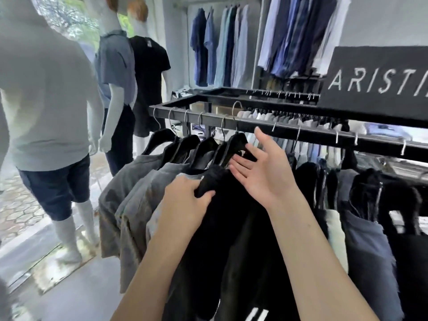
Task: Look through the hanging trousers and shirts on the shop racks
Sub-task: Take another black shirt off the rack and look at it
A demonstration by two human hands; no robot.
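A black shirt (222,205), hung on a black hanger (234,144) from the long black metal rail (289,130), is held at the shoulder by the left hand (185,200), while the right hand (264,172), fingers spread wide, is laid by the hanger.

Daylight enters through the shop window (69,22) at upper left, blown out pale and washing the nearest mannequin (44,93) at the left edge to a soft grey-white; the rest of the interior is evenly, fairly brightly lit with only faint shadows. Wide-angle distortion bows the black rail (266,126) and stretches the frame edges. Overall soft and smeary: dark shirts (220,228) at centre lose all fold detail, and the hanging shirts (298,31) at upper right are streaked by motion blur.
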